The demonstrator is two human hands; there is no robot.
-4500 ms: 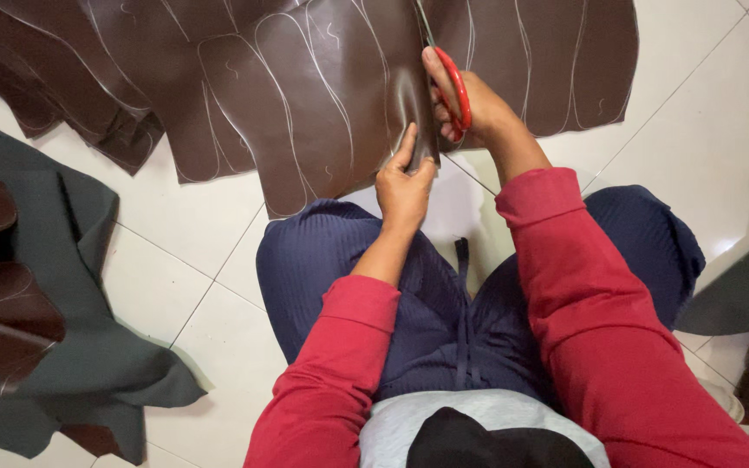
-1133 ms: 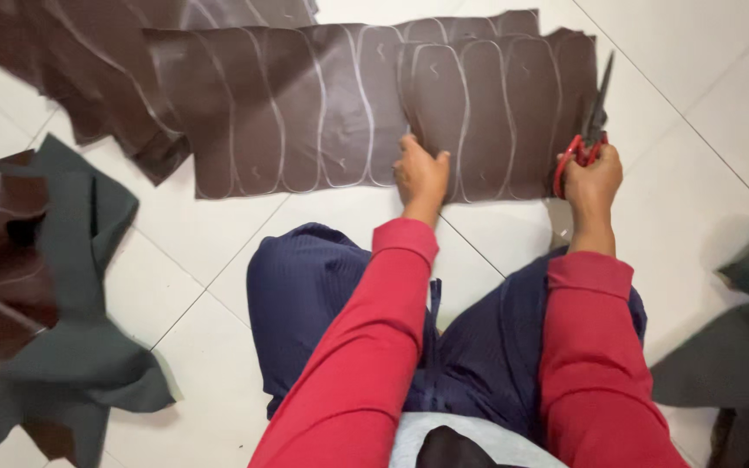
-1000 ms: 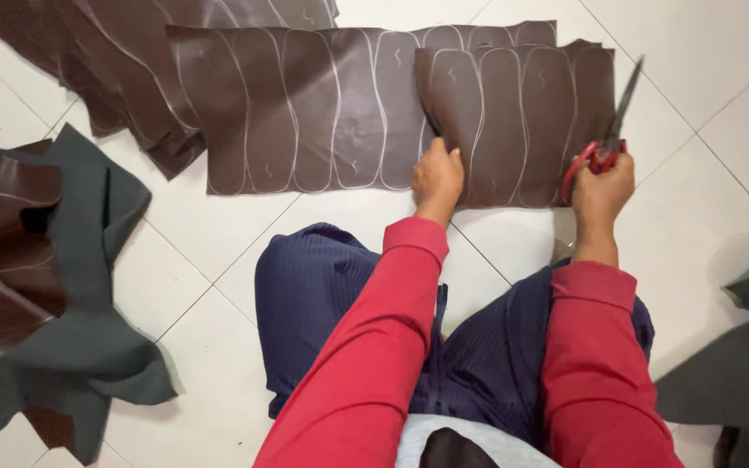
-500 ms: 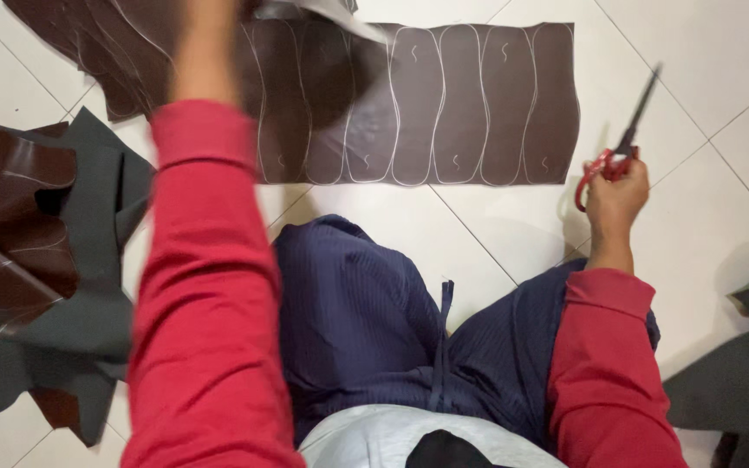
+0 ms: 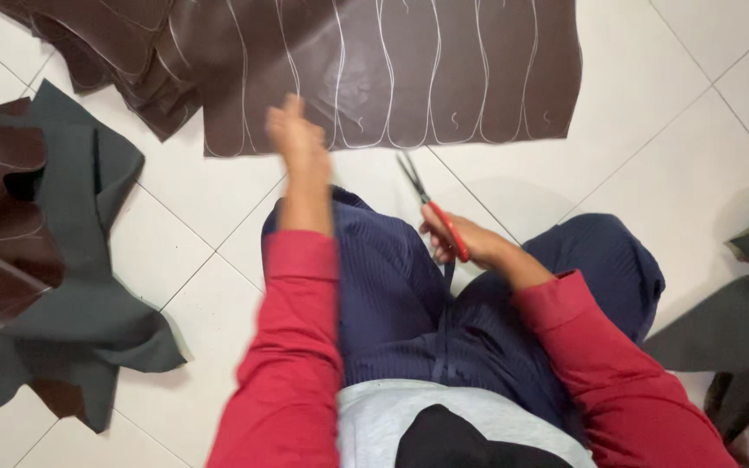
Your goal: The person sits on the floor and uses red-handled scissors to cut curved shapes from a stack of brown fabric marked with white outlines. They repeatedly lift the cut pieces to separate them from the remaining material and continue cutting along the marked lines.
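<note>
A broad brown leather sheet [image 5: 392, 74], chalked with wavy outlines, lies flat on the white tiled floor [image 5: 669, 147], its long side running left to right just beyond the person's knees. The left hand [image 5: 292, 130], blurred, hovers at its near edge; whether its fingers pinch the leather I cannot tell. The right hand [image 5: 465, 243] is closed around red-handled scissors [image 5: 431, 208], held over the lap, blades together and pointing up-left toward the sheet.

White floor tiles [image 5: 678, 104], dark green scraps [image 5: 71, 286] — crumpled
</note>
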